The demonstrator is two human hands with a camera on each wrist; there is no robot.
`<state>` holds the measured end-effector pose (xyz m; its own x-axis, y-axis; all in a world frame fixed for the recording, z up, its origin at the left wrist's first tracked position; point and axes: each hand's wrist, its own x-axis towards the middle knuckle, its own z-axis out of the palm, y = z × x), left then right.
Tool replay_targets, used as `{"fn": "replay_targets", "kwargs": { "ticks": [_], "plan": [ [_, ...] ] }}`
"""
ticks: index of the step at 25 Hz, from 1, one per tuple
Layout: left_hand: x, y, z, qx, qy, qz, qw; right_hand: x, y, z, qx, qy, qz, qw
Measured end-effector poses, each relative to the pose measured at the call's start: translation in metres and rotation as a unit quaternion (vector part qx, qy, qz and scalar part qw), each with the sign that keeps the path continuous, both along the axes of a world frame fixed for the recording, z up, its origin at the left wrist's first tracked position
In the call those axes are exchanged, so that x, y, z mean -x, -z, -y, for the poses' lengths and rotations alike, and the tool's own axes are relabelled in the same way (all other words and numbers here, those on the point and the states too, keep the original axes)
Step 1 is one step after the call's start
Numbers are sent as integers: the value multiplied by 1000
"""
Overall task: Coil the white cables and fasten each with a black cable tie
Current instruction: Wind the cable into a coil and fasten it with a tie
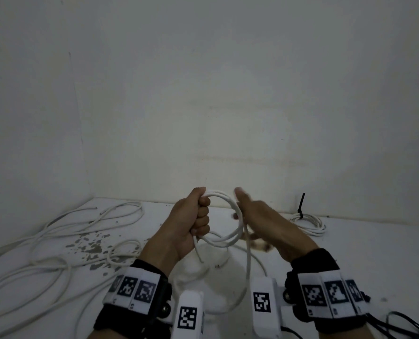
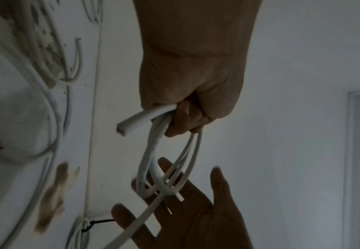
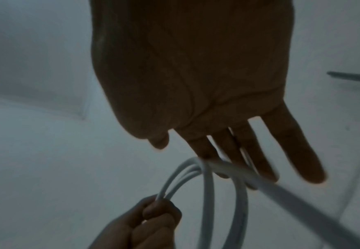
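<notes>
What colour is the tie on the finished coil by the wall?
Black; the cable tie stands out best in the head view.

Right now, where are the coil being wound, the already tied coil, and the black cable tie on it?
Coil being wound [image 1: 230, 237]: head view, lower arc of the loops.
Tied coil [image 1: 312, 225]: head view, its white loops on the table.
Black cable tie [image 1: 302, 203]: head view, upright tail.
</notes>
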<state>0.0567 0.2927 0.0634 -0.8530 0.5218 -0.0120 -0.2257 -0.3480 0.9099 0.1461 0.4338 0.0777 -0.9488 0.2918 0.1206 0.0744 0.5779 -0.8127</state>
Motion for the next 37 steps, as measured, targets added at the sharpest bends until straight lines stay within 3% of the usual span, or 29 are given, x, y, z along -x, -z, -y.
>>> {"fn": "replay_targets", "kwargs": {
  "ticks": [2,4,7,12,13,16,18,21,25,28,31,35,37],
  "plan": [
    [-3,1,-5,-3,-7,-7,1000,-3,0,1,-102,-15,-36,994],
    [-7,2,-9,9,-22,-20,1000,-1,5,-5,7,-9,-76,997],
    [-12,4,-12,38,-55,-47,997,-3,4,-3,200,-7,-86,976],
    [-8,2,-5,33,-71,-36,996,-7,-4,-1,329,-92,-20,940],
    [-7,2,-4,34,-72,-37,996,-6,-4,-2,313,-94,-17,945],
    [-6,4,-4,32,-58,-35,997,-3,2,-4,112,-43,-47,992],
    [-6,5,-4,19,-49,-29,998,-2,3,-3,34,-18,-80,996],
    [0,2,1,-11,-47,-17,999,-7,-3,-7,120,8,-111,987],
    [12,-5,10,-60,-25,20,998,-25,-8,-17,132,-91,-30,987],
    [10,-8,7,-56,1,26,998,-19,-3,-23,82,15,-104,991],
    [6,-10,1,-49,11,21,998,-8,6,-25,48,136,-212,966],
    [3,-5,-8,-36,-31,9,999,-4,2,-11,278,13,-112,954],
    [0,-3,-10,-30,-50,5,998,-7,-4,-7,284,-39,-73,955]
  ]
}}
